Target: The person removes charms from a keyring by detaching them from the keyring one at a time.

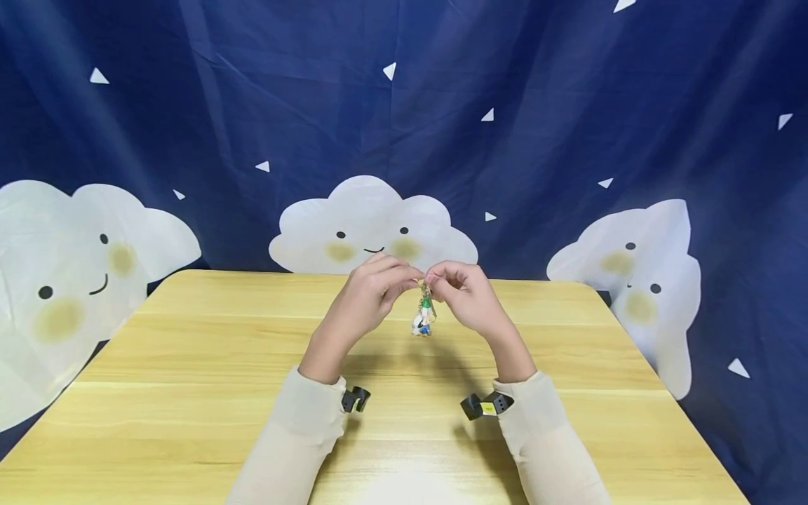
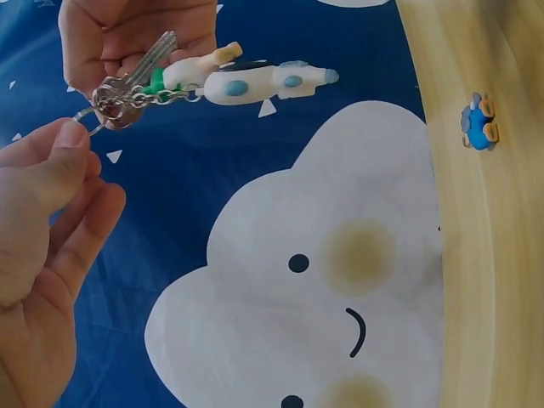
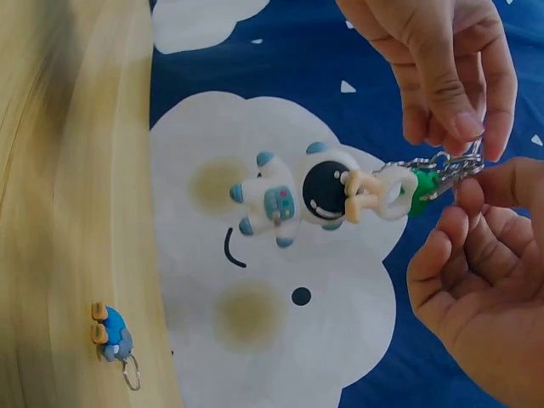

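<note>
Above the table, both hands meet at a metal key ring (image 2: 95, 121). My left hand (image 1: 372, 291) pinches the ring between thumb and fingers. With thumb and fingertips, my right hand (image 1: 468, 293) pinches the metal links beside it. From the ring hang a silver key (image 2: 153, 59), a white astronaut figure (image 3: 276, 200) with a black visor and blue patches, and a small green-and-white figure (image 3: 399, 191) with a short chain. These partly overlap. A small blue figure (image 2: 480, 123) with its own metal ring (image 3: 131, 372) lies apart on the table.
The light wooden table (image 1: 208, 421) spreads under both forearms. Behind its far edge hangs a dark blue curtain (image 1: 315, 105) with white clouds and triangles. A small black camera sits at each wrist.
</note>
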Available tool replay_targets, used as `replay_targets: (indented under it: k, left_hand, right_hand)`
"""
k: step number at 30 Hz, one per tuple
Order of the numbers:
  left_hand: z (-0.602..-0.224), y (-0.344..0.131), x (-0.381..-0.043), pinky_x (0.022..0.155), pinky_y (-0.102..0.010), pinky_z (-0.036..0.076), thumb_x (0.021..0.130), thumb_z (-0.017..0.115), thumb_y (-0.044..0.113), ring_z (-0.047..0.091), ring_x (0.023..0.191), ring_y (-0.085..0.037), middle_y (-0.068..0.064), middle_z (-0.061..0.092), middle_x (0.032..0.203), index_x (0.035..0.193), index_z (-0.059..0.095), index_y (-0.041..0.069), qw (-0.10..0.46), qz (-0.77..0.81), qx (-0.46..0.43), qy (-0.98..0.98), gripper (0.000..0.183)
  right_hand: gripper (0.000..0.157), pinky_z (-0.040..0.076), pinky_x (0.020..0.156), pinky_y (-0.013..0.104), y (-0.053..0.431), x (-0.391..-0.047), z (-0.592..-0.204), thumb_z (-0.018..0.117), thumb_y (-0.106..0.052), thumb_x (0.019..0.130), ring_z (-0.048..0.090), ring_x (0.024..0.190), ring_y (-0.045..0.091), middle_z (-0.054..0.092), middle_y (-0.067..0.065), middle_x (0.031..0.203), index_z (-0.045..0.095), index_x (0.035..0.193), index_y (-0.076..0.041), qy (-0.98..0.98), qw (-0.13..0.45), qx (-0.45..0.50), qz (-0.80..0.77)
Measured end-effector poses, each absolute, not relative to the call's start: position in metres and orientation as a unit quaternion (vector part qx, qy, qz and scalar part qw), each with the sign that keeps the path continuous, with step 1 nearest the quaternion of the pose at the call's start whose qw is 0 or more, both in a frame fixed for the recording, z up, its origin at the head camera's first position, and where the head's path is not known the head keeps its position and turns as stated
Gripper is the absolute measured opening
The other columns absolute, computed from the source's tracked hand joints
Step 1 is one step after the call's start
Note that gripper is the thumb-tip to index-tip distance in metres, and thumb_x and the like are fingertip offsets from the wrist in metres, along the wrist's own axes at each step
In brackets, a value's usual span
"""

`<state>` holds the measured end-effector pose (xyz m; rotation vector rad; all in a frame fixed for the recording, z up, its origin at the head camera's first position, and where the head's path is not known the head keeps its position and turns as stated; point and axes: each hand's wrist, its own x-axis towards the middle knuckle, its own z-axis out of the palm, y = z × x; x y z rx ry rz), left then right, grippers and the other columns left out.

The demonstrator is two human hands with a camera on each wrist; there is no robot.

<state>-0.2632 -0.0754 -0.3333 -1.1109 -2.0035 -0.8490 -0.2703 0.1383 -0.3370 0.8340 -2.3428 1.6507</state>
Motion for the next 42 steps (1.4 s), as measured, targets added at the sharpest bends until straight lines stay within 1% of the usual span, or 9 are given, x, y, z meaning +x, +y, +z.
replay_targets:
  k: [5, 8, 13, 20, 26, 29, 33, 36, 42]
  left_hand:
    - [-0.333, -0.075, -0.263, 0.084, -0.03, 0.053, 0.091, 0.074, 0.008, 0.064, 0.094, -0.021, -0.002, 0.073, 0.097, 0.102, 0.076, 0.009, 0.353, -0.326, -0.439, -0.759, 0.011]
    - [-0.333, -0.074, -0.262, 0.083, -0.03, 0.052, 0.091, 0.074, 0.004, 0.063, 0.092, -0.02, -0.002, 0.073, 0.095, 0.1, 0.075, 0.008, 0.358, -0.331, -0.444, -0.752, 0.01]
    - [-0.333, -0.075, -0.262, 0.082, -0.031, 0.052, 0.088, 0.075, -0.001, 0.062, 0.09, -0.02, -0.002, 0.072, 0.093, 0.098, 0.074, 0.007, 0.354, -0.332, -0.447, -0.751, 0.012]
    - [-0.333, -0.076, -0.262, 0.084, -0.032, 0.052, 0.093, 0.071, 0.004, 0.062, 0.09, -0.022, -0.004, 0.071, 0.091, 0.097, 0.072, 0.006, 0.35, -0.333, -0.441, -0.756, 0.004]
    - [-0.332, -0.077, -0.262, 0.09, -0.038, 0.052, 0.096, 0.069, 0.005, 0.06, 0.087, -0.021, -0.003, 0.07, 0.09, 0.096, 0.071, 0.007, 0.355, -0.339, -0.43, -0.758, 0.003]
    - [-0.331, -0.076, -0.261, 0.086, -0.037, 0.051, 0.095, 0.069, 0.003, 0.059, 0.084, -0.02, -0.003, 0.069, 0.089, 0.095, 0.071, 0.008, 0.357, -0.338, -0.422, -0.762, 0.005]
    - [-0.33, -0.076, -0.26, 0.081, -0.035, 0.05, 0.096, 0.069, 0.002, 0.057, 0.082, -0.019, -0.003, 0.069, 0.088, 0.095, 0.071, 0.007, 0.36, -0.333, -0.407, -0.77, 0.005]
    - [-0.329, -0.076, -0.259, 0.082, -0.036, 0.05, 0.097, 0.068, 0.003, 0.057, 0.081, -0.019, -0.004, 0.07, 0.088, 0.095, 0.071, 0.006, 0.361, -0.331, -0.397, -0.777, 0.004]
    - [-0.328, -0.077, -0.258, 0.084, -0.037, 0.051, 0.098, 0.067, 0.004, 0.056, 0.08, -0.02, -0.004, 0.07, 0.088, 0.095, 0.071, 0.004, 0.359, -0.332, -0.39, -0.781, 0.004]
  right_hand:
    - [0.017, 0.044, 0.062, 0.025, 0.139, -0.271, -0.336, 0.055, 0.0, 0.1, 0.054, 0.067, 0.016, 0.059, 0.004, 0.07, 0.07, 0.094, 0.005, -0.753, 0.036, 0.295, 0.587]
    - [0.017, 0.045, 0.065, 0.025, 0.139, -0.272, -0.336, 0.054, 0.0, 0.1, 0.054, 0.068, 0.016, 0.059, 0.005, 0.07, 0.068, 0.095, 0.008, -0.737, 0.013, 0.304, 0.603]
    - [0.018, 0.047, 0.068, 0.026, 0.138, -0.272, -0.337, 0.053, 0.0, 0.1, 0.055, 0.07, 0.017, 0.06, 0.008, 0.073, 0.069, 0.095, 0.007, -0.74, -0.002, 0.306, 0.599]
    - [0.017, 0.049, 0.069, 0.027, 0.138, -0.27, -0.335, 0.056, -0.001, 0.102, 0.057, 0.071, 0.018, 0.062, 0.01, 0.077, 0.07, 0.097, 0.006, -0.756, 0.014, 0.306, 0.578]
    - [0.014, 0.052, 0.073, 0.029, 0.14, -0.267, -0.332, 0.059, -0.004, 0.102, 0.061, 0.076, 0.019, 0.066, 0.011, 0.082, 0.071, 0.1, 0.004, -0.775, 0.028, 0.302, 0.554]
    - [0.012, 0.055, 0.076, 0.03, 0.141, -0.266, -0.332, 0.062, -0.005, 0.101, 0.066, 0.081, 0.021, 0.069, 0.012, 0.089, 0.072, 0.103, 0.001, -0.782, 0.025, 0.303, 0.544]
    - [0.012, 0.054, 0.071, 0.029, 0.14, -0.263, -0.331, 0.068, -0.005, 0.097, 0.067, 0.082, 0.025, 0.071, 0.01, 0.091, 0.071, 0.107, -0.002, -0.789, 0.027, 0.319, 0.525]
    - [0.015, 0.051, 0.067, 0.03, 0.137, -0.261, -0.33, 0.073, -0.008, 0.094, 0.065, 0.078, 0.024, 0.07, 0.006, 0.086, 0.071, 0.108, -0.003, -0.798, 0.043, 0.334, 0.5]
    - [0.019, 0.055, 0.073, 0.035, 0.132, -0.261, -0.331, 0.079, -0.015, 0.092, 0.065, 0.077, 0.015, 0.07, -0.001, 0.083, 0.073, 0.107, -0.006, -0.818, 0.083, 0.342, 0.455]
